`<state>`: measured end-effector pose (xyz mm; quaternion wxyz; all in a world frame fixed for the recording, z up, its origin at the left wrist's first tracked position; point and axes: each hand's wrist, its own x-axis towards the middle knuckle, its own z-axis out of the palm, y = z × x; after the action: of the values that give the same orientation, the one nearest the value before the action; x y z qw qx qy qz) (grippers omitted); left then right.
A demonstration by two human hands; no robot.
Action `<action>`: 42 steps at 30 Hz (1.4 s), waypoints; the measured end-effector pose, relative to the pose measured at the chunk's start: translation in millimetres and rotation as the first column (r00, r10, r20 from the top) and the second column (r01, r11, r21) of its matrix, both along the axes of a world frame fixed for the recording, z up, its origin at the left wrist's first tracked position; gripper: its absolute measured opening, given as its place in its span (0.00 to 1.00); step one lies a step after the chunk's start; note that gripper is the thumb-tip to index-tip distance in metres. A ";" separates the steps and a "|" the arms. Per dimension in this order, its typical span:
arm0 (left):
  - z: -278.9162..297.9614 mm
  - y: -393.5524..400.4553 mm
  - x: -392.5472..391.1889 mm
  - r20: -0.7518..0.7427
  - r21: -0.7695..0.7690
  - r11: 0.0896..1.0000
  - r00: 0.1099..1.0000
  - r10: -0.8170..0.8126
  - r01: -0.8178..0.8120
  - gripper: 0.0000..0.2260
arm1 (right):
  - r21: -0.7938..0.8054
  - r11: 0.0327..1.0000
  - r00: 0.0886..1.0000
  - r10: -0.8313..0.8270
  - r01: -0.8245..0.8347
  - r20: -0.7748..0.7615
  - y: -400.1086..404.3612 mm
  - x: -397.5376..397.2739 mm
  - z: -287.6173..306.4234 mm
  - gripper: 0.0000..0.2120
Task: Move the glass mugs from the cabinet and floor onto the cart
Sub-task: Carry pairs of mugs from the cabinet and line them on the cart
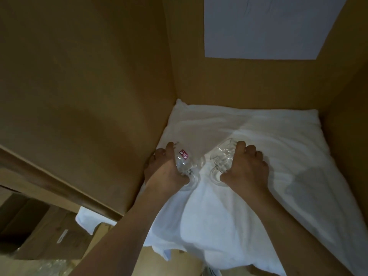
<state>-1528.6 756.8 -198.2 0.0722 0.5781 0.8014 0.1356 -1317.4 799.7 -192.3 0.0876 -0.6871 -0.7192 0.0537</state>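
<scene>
- The cabinet [79,96] is filling most of the head view, its brown walls enclosing a white cloth [249,156] that is covering the shelf; the cloth is serving as landmark below.
- A pale sheet [264,26] is hanging on the back wall, above the cloth's far edge.
- Boxes [39,232] are sitting lower left, well off the cloth's near corner.
- The left hand [169,172] is curling its fingers round the left mug [184,162] near the cloth's left edge, close to the side wall.
- The right hand [245,166] is wrapping bent fingers over the right mug [223,156] around the cloth's middle, just beside the other.
- Both mugs are lying tilted, long axes slanting away from the person; which end is the mouth I cannot tell. A red label is showing on the left one.
- Step in hand, as I judge it: taking mugs from the cabinet. The cart is not showing; next comes lifting both clear and carrying them out without knocking glass together.
</scene>
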 end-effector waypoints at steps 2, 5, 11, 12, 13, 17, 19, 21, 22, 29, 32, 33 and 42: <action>0.3 -4.1 2.7 0.009 0.017 1.000 1.000 -0.011 0.011 0.46 | 0.019 1.000 1.000 -0.006 0.007 -0.031 -4.2 0.4 -2.4 0.43; 0.4 -14.7 9.3 -0.051 0.064 0.997 0.998 -0.041 0.044 0.44 | 0.080 0.997 0.995 -0.011 0.018 -0.096 -16.7 2.5 -5.8 0.45; 2.8 -43.6 3.6 -0.007 0.069 0.978 0.980 -0.197 0.197 0.45 | 0.011 0.991 0.953 -0.127 0.135 -0.275 -72.1 3.0 9.6 0.49; 5.0 -47.4 0.4 0.066 0.082 0.974 0.973 -0.219 0.213 0.45 | 0.008 0.986 0.937 -0.157 0.168 -0.313 -85.3 4.3 10.7 0.49; 7.3 -50.4 -2.9 0.163 0.092 0.971 0.959 -0.233 0.220 0.46 | -0.002 0.981 0.921 -0.182 0.193 -0.345 -96.9 6.4 10.6 0.49; 17.1 -68.2 -3.8 0.444 0.181 0.948 0.838 -0.318 0.263 0.47 | -0.006 0.945 0.842 -0.295 0.328 -0.452 -153.4 18.5 15.3 0.50; 20.3 -79.4 7.4 0.551 0.220 0.932 0.751 -0.363 0.289 0.48 | 0.007 0.908 0.787 -0.360 0.419 -0.502 -180.3 26.4 18.8 0.50; 21.8 -92.7 22.2 0.616 0.258 0.910 0.670 -0.414 0.325 0.47 | 0.036 0.861 0.715 -0.397 0.507 -0.575 -208.5 34.3 24.8 0.50; 23.6 -99.5 30.3 0.632 0.276 0.896 0.637 -0.441 0.347 0.47 | 0.055 0.837 0.677 -0.401 0.545 -0.617 -222.8 37.9 28.9 0.50; 59.0 -142.9 101.2 0.689 0.353 0.762 0.400 -0.605 0.543 0.45 | 0.013 0.659 0.387 -0.425 0.752 -0.818 -316.4 76.8 56.0 0.49; 69.9 -169.0 141.0 0.706 0.376 0.710 0.312 -0.636 0.595 0.43 | 0.022 0.604 0.310 -0.376 0.797 -0.873 -355.7 104.9 61.8 0.46; 72.8 -178.6 157.5 0.708 0.382 0.692 0.287 -0.645 0.613 0.42 | 0.025 0.580 0.289 -0.368 0.814 -0.884 -369.5 116.7 63.9 0.45; 79.8 -278.4 322.3 0.774 0.364 0.540 0.076 -0.629 0.759 0.36 | -0.053 0.406 0.021 -0.177 0.912 -0.984 -501.5 245.7 56.0 0.39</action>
<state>-1206.3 478.3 -118.4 0.5453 0.7323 0.2847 0.2921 -1071.7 298.2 -136.4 0.7041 -0.6853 -0.1280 0.1348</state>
